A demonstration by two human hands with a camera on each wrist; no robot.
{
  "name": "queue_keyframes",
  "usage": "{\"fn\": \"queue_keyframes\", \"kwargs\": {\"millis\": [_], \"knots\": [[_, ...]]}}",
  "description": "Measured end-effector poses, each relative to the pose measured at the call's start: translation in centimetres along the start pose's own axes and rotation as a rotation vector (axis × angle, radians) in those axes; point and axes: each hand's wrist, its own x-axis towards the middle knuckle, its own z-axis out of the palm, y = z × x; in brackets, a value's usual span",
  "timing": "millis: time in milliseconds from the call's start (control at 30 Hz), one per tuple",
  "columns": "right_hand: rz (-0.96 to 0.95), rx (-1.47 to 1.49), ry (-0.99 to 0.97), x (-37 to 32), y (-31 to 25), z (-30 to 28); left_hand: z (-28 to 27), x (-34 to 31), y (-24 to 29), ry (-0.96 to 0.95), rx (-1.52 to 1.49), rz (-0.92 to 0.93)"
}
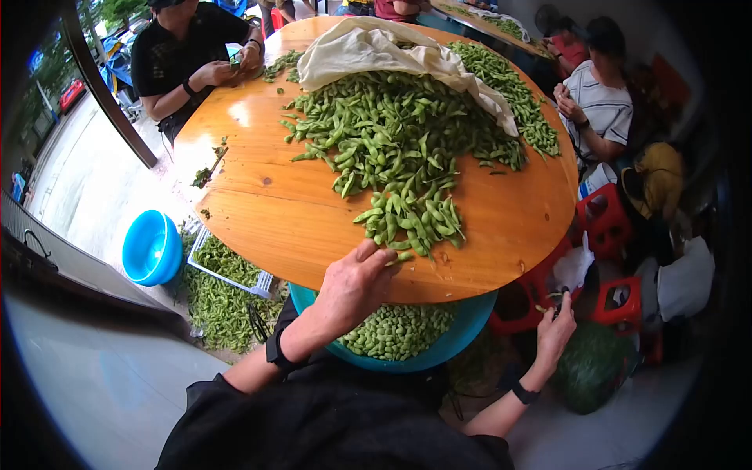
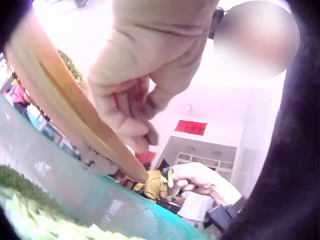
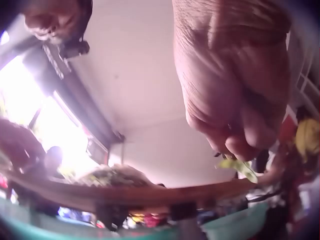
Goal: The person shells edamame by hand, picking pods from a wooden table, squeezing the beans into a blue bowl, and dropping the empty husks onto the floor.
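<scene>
Green pods (image 1: 392, 133) lie heaped on a round wooden table (image 1: 258, 180), the nearest ones by its near edge. My left hand (image 1: 352, 286) is at that edge, fingers curled, with a pod (image 1: 403, 257) at its fingertips. The left wrist view shows the bent fingers of this left hand (image 2: 150, 65), but no pod can be made out in them. Out to the right of the table, my right hand (image 1: 554, 333) pinches a pod (image 3: 245, 170) and a small dark thing (image 1: 558, 300). Below the near edge, a teal basin (image 1: 470, 329) holds shelled beans (image 1: 399, 329).
A pale cloth (image 1: 368, 51) partly covers the heap. People sit at the table's far left and right. Red stools (image 1: 607, 219) and a dark green bag (image 1: 591, 364) are at the right. A blue basin (image 1: 153, 247), a white crate (image 1: 262, 283) and a pile of pods (image 1: 227, 317) are on the left floor.
</scene>
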Motion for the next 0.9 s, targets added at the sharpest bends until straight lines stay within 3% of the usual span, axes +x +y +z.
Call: {"fn": "queue_keyframes", "kwargs": {"millis": [67, 200, 233, 267, 333, 367, 433, 533, 600, 667, 767, 900], "knots": [[0.003, -0.095, 0.123, 0.9, 2.2, 0.9, 0.8, 0.7, -0.4, 0.087, 0.186, 0.036], [0.047, 0.148, 0.123, -1.1, -4.0, -0.2, 1.4, 0.8, -0.1, 0.177, 0.331, 0.07], [-0.056, 0.271, 0.159, -1.8, -6.1, 0.0, 1.6, 0.9, 0.1, 0.174, 0.326, 0.075], [-0.071, 0.511, 0.036, -2.6, -6.1, 1.8, 1.6, 0.9, 0.1, 0.166, 0.124, 0.064], [0.124, 0.994, -0.447, -4.2, -13.3, -1.1, 0.7, 1.0, 1.3, 0.044, -0.277, -0.026], [0.118, 1.236, -0.588, -5.0, -14.4, -0.5, 0.9, 0.7, 1.5, 0.039, -0.28, -0.024], [0.209, 1.458, -0.718, -5.8, -17.7, -0.5, 1.3, -0.2, 1.9, -0.182, -0.717, -0.378], [0.161, 1.559, -0.873, -6.1, -18.8, 0.4, 2.3, -1.2, 2.6, -0.077, -0.803, -0.357], [0.271, 1.664, -0.917, -6.3, -19.5, 0.2, 2.6, -1.4, 3.1, -0.013, -0.785, -0.318], [0.29, 1.663, -0.916, -6.5, -19.7, 0.2, 2.7, -1.5, 3.3, 0.113, -0.483, -0.161], [0.287, 1.641, -0.875, -6.9, -19.5, 0.5, 3.3, -1.5, 3.1, 0.19, -0.372, 0.0], [0.137, 1.578, -0.796, -7.0, -19.3, 0.4, 3.0, -2.1, 2.7, 0.056, -0.553, -0.175]]}}
